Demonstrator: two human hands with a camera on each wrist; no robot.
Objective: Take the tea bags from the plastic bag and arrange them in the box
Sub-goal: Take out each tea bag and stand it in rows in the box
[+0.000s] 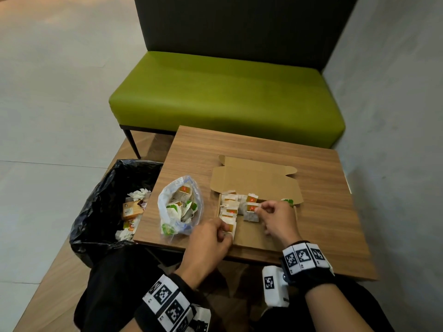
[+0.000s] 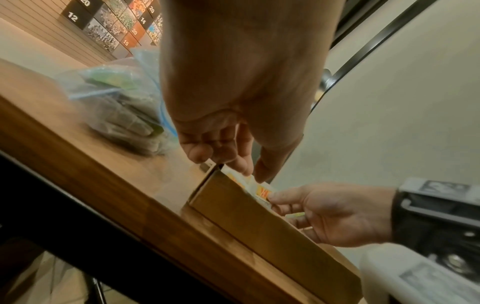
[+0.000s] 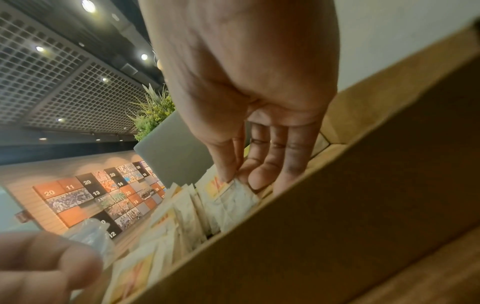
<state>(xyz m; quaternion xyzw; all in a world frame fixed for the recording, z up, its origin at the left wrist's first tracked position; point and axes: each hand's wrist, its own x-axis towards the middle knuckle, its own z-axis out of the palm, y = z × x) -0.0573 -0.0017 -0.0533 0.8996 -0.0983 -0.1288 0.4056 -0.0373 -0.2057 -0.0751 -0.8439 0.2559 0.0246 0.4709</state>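
Fingers of both hands, the right hand point(image 1: 278, 218) and left hand point(image 1: 208, 238), pinch tea bags point(image 1: 231, 213) in the box point(image 1: 257, 180).

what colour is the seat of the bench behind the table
Olive green, with a dark backrest above the bench seat. The head view shows it best.

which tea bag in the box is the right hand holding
The white paper tea bag with the orange tag in the second row of the open cardboard box; the right hand pinches its tag. The left-row bags sit by the left hand.
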